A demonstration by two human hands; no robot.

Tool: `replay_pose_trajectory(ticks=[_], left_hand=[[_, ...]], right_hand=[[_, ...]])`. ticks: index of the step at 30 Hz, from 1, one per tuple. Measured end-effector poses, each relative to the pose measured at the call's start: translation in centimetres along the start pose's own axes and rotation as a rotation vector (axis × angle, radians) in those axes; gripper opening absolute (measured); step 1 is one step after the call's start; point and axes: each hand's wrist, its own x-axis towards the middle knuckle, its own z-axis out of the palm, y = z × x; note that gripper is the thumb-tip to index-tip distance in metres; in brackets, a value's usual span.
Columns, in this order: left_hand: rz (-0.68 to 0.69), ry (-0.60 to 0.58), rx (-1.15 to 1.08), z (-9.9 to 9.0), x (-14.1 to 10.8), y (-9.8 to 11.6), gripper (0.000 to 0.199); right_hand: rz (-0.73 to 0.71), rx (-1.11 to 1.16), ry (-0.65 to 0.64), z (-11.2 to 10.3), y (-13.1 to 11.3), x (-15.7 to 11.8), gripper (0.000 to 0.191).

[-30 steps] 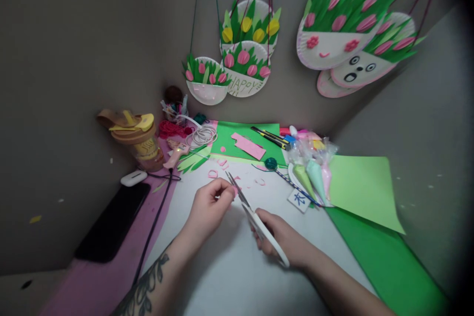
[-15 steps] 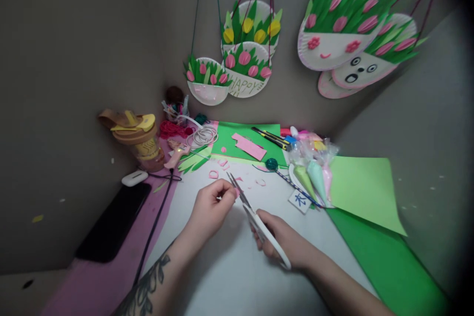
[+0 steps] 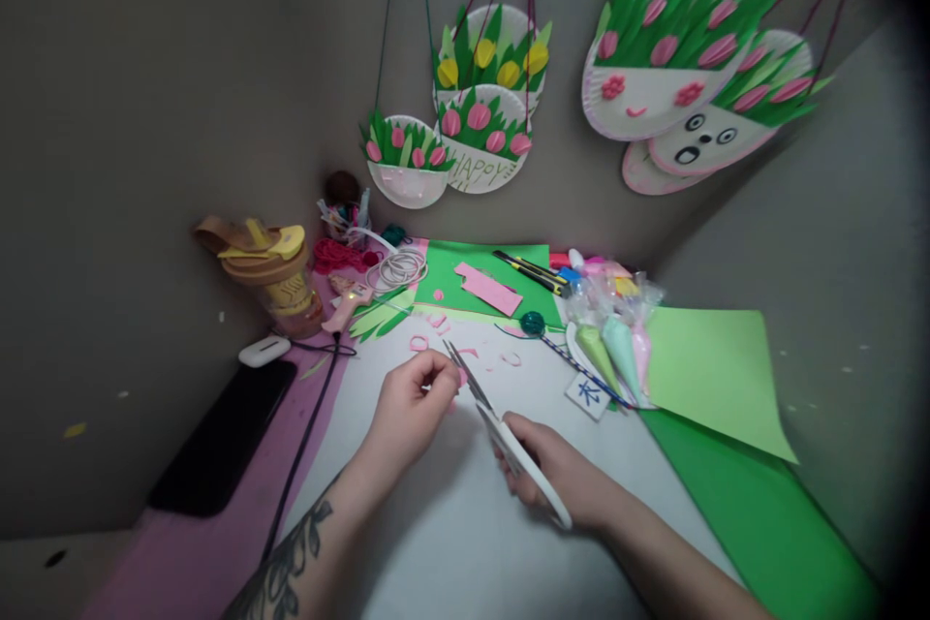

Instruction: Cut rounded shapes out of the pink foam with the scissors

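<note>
My right hand [image 3: 538, 465] grips a pair of scissors [image 3: 524, 470] with white handles; the blades point up and to the left and stand a little apart. Their tips are beside my left hand [image 3: 418, 397], whose thumb and forefinger pinch a small piece of pink paper [image 3: 462, 376]. Most of that piece is hidden by the fingers. Both hands are above the white work sheet [image 3: 450, 523]. Beyond the fingers lie pink paper scraps [image 3: 418, 343], some of them curled or ring-shaped, and a larger pink strip [image 3: 490, 289] rests on green paper [image 3: 450, 257].
At left are a phone [image 3: 222, 436], an earbud case [image 3: 264, 351], a lidded cup [image 3: 280, 276] and a glue gun [image 3: 345, 308] with its cord. Utility knives [image 3: 534, 273], piping bags [image 3: 617, 354] and light green paper [image 3: 716, 368] lie right. Paper-plate flower baskets [image 3: 486, 140] hang behind.
A small pink bit now shows just below my left fingertips, over the white sheet. Both hands and the scissors have barely moved.
</note>
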Motion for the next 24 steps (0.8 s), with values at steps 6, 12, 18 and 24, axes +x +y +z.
replay_pose_trajectory(ticks=[6, 12, 18, 24], left_hand=[[0.032, -0.028, 0.049, 0.07, 0.0, -0.17, 0.02], [0.012, -0.008, 0.036, 0.04, -0.08, 0.01, 0.02], [0.004, 0.027, -0.009, -0.16, -0.04, 0.08, 0.02], [0.016, 0.051, -0.022, -0.26, 0.09, -0.19, 0.019]], right_hand=[[0.016, 0.034, -0.005, 0.09, 0.07, 0.04, 0.027], [0.005, 0.037, -0.005, 0.03, 0.4, 0.03, 0.027], [0.007, 0.037, -0.012, -0.09, 0.13, -0.09, 0.025], [0.004, 0.061, -0.024, -0.2, -0.49, -0.06, 0.026]])
